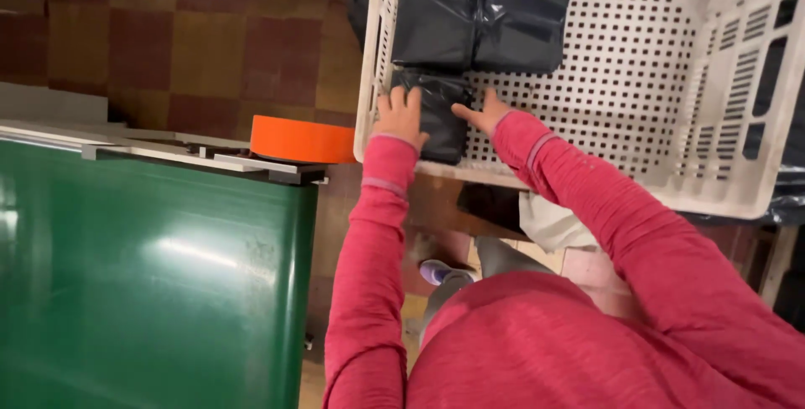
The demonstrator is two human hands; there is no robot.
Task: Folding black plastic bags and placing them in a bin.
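A white perforated plastic crate (654,82) stands in front of me. Two black plastic-wrapped packs (478,23) lie side by side at its far left. A third black pack (442,119) lies at the near left corner. My left hand (398,115) rests against this pack's left side, fingers flat and together. My right hand (482,113) presses its right side, thumb pointing left. Both arms wear pink-red sleeves.
A green flat surface (151,275) with a metal edge fills the left. An orange roll (302,139) sits at its far corner, next to the crate. Brown checkered floor tiles (184,48) lie beyond. My shoe (440,272) shows below the crate.
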